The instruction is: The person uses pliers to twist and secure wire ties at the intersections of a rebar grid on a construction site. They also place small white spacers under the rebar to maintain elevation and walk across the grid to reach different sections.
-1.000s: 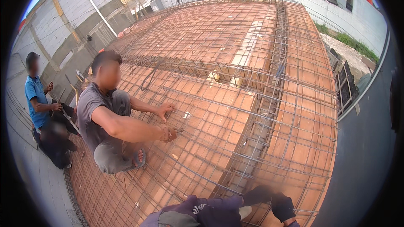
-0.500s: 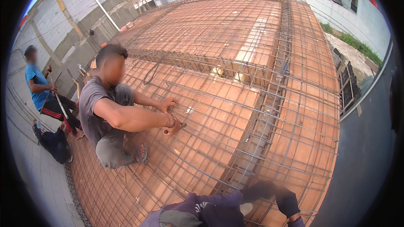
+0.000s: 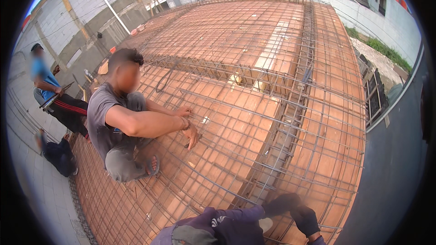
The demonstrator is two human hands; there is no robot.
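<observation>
Left hand (image 3: pixel 279 204) and right hand (image 3: pixel 304 220), dark-gloved, sit close together at five o'clock over mesh (image 3: pixel 254 114) stretching to twelve — I cannot tell whether their fingers grip.

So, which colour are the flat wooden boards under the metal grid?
Wooden boards: mostly reddish-brown, best seen in head view.

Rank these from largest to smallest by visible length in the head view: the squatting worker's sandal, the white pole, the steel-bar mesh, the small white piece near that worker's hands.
1. steel-bar mesh
2. white pole
3. sandal
4. small white piece
</observation>
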